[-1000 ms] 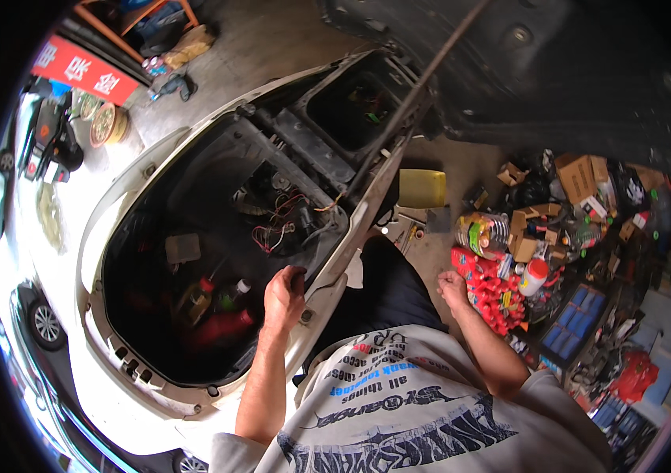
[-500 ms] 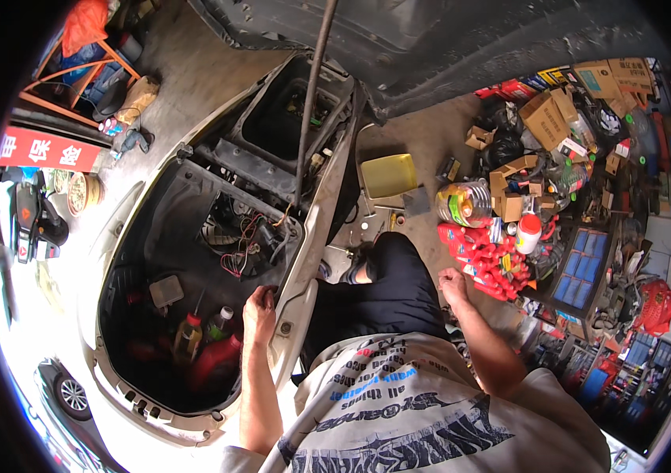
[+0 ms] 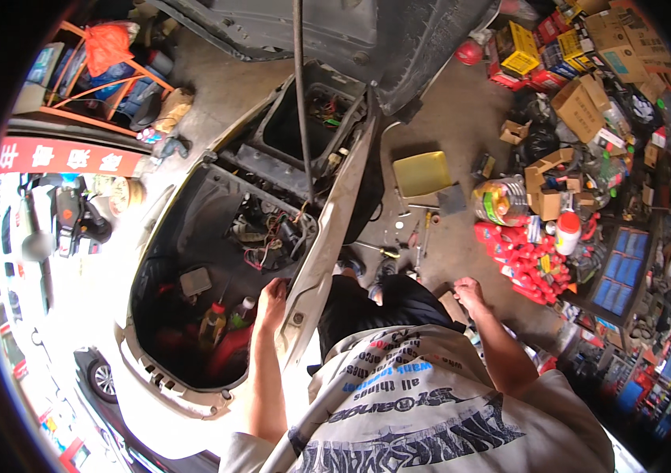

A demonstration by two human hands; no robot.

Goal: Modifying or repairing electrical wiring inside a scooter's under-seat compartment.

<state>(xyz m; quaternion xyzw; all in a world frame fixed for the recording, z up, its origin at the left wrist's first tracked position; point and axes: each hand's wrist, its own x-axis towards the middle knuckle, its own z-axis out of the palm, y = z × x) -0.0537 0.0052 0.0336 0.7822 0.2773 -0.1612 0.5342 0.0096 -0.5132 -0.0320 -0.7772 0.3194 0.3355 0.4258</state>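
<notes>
Compartment (image 3: 193, 213) of this white car body (image 3: 334, 236) is wide open, and the left hand (image 3: 272, 299) is right at its near edge. Fingers on that one are curled downward, but I honestly can't tell whether they're gripping the rim, pinching something small or just resting there. Right hand (image 3: 469, 290) hangs well off to the side, loosely curled, no object visible in it, though I can't see inside the fingers.

Just ahead of the left fingertips is a tangle of exposed wires (image 3: 255, 257). Left of that hand, down in the well, you've got a red-capped bottle (image 3: 212, 322), and further ahead-left a pale flat piece (image 3: 195, 281). Prop rod (image 3: 301, 102) stands well ahead of the left hand, under the raised lid (image 3: 312, 35).

Off the right hand: screwdriver (image 3: 389, 253) on the floor ahead-left, yellow tray (image 3: 422, 175) farther ahead, heap of red bottles (image 3: 524, 264) just to its right.

My read: this is standing at the bay with the left hand placed, not hands-on wiring work. Any move on those wires would call for a short forward reach and a light touch, imo.
</notes>
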